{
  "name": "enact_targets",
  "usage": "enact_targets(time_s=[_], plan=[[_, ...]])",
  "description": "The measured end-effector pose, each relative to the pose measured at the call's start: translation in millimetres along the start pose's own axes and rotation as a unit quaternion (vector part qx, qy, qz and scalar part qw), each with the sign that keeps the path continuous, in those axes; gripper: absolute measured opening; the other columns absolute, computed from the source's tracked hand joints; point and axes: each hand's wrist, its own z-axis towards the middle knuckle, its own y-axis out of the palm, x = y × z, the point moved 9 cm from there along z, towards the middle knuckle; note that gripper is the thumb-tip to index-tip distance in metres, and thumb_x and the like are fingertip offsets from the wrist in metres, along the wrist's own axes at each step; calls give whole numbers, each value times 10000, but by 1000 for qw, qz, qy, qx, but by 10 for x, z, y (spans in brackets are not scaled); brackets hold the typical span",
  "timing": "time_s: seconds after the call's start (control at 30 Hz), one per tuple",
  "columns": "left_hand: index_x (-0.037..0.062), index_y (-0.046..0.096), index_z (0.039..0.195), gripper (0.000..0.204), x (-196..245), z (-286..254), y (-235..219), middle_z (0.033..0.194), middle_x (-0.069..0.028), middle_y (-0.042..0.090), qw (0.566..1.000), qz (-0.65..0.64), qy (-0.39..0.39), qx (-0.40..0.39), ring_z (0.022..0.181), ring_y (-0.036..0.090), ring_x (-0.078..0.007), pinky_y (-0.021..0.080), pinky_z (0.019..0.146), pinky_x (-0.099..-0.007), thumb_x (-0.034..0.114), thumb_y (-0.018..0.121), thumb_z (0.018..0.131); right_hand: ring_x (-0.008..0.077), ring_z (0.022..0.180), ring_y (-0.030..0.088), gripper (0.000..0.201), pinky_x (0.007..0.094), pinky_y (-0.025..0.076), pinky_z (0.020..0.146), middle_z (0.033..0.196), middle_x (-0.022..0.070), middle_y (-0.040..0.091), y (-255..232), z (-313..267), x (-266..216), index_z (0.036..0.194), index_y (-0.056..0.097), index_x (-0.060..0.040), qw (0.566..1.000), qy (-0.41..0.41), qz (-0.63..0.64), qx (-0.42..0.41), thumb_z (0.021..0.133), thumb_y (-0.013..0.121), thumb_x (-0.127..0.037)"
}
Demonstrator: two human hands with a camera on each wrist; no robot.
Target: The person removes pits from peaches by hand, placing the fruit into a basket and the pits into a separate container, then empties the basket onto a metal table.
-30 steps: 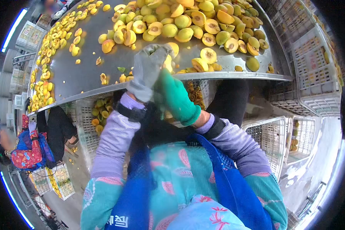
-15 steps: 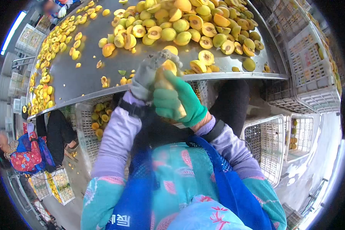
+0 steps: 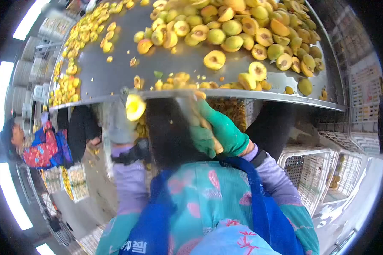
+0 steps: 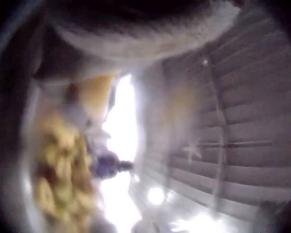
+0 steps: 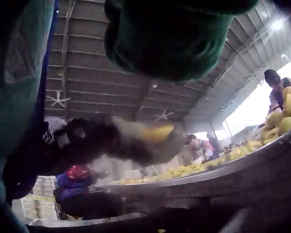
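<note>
My left hand [image 3: 122,121], in a grey glove and blurred, is below the table's front edge at the left. It holds a yellow stone-fruit half [image 3: 135,107] at its fingers; the same fruit half [image 5: 157,133] shows in the right wrist view. To the right of it, my green-gloved right hand [image 3: 225,129] grips a wooden-handled tool [image 3: 218,146], its far end blurred. Many whole and halved fruits [image 3: 232,27] are heaped on the metal table [image 3: 110,74]. In the left wrist view, things are mostly smeared.
White plastic crates [image 3: 306,170] stand on the floor at the right, with taller stacked ones [image 3: 365,93] beside the table. Fruit scraps [image 3: 178,79] lie along the metal edge. Another person [image 3: 40,148] sits at the left. A fruit-filled crate is partly hidden beneath my left hand.
My hands were together at the table edge over a fruit. Now the left has moved left and down with a fruit half, apart from the right. One cut half now lies mid-table.
</note>
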Motion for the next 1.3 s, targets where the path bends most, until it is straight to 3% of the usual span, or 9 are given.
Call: enact_targets(time_s=[0.07,0.17,0.4,0.47,0.53,0.6,0.83,1.07,1.3], plan=[[24,652,1020,303,-952,143,0,869,-110,671,955,-170,-242,25,838,633,-214,505,768,-342,287,617,874,115,409,403,457,263,346,394,541,-24,427,-970,17,114,816,514,-147,990,-18,26,134,932,460,-586],[35,603,1153,430,1022,723,305,951,-168,671,994,-30,-85,-68,886,642,-284,500,829,-371,307,646,823,156,464,471,451,294,399,436,564,21,469,-1082,-168,50,853,541,-96,961,-31,-137,240,952,468,-530],[81,603,1145,454,1394,1164,2085,934,-123,649,940,48,99,-324,847,631,-195,513,733,-335,283,706,752,251,588,551,313,393,425,536,662,137,564,-583,-758,-913,929,538,14,702,-389,-440,403,973,510,-294],[54,608,1124,364,1375,885,1793,947,-119,633,904,-249,-80,-337,837,635,-176,531,725,-318,224,669,808,270,540,547,381,391,420,504,661,94,580,-466,-806,-1005,944,538,21,629,-457,-492,392,985,470,-351],[42,610,1120,305,1291,640,1530,965,-118,634,879,-379,-84,-276,850,636,-172,530,764,-303,196,633,858,289,521,549,402,399,435,502,643,72,571,-764,-425,-714,954,542,21,943,-241,-144,178,989,449,-369],[35,606,1131,269,1184,499,1310,973,-109,636,897,-393,41,-195,864,636,-176,525,798,-296,187,594,909,296,548,559,351,402,452,513,677,85,565,-663,-328,-589,987,542,13,975,-167,-105,104,969,462,-328],[-6,599,1147,376,1186,224,1065,1035,-101,658,957,-258,122,-43,917,628,-175,505,818,-299,301,438,1002,345,672,581,343,412,487,561,893,212,545,176,-473,-618,1123,517,4,230,-456,-808,293,789,573,-46],[20,670,1011,340,1058,168,1042,906,-95,684,927,-361,-59,-85,804,629,-167,500,736,-302,278,449,994,372,655,578,303,433,481,553,859,198,538,224,-369,-538,1093,525,16,281,-463,-788,293,804,572,-63],[6,665,960,346,1081,180,1101,925,-92,690,954,-293,-26,-58,797,620,-153,498,748,-284,260,436,1011,283,657,593,369,386,464,588,704,162,572,-81,-269,-593,962,570,24,577,-478,-595,291,975,466,-330]])
